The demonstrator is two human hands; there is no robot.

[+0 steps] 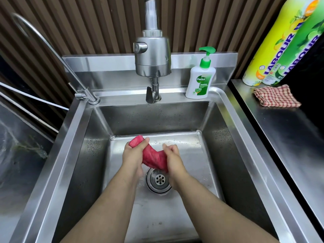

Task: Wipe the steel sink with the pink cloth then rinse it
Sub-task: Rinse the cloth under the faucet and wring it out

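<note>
Pink cloth (152, 157) gripped and twisted between left hand (133, 156) and right hand (173, 159), frame centre, above drain (159, 179). Wringing step judged; tap water needed next for steel sink (84, 137).

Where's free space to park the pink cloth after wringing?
Free: counter in front of the checked cloth; sink ledge between faucet base and Dettol bottle. Crowded: over the drain, both hands there.

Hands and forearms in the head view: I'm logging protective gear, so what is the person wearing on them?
Nothing visible. The left hand and right hand are bare, without gloves, rings or a watch, and both forearms are uncovered, no sleeve in view.
</note>
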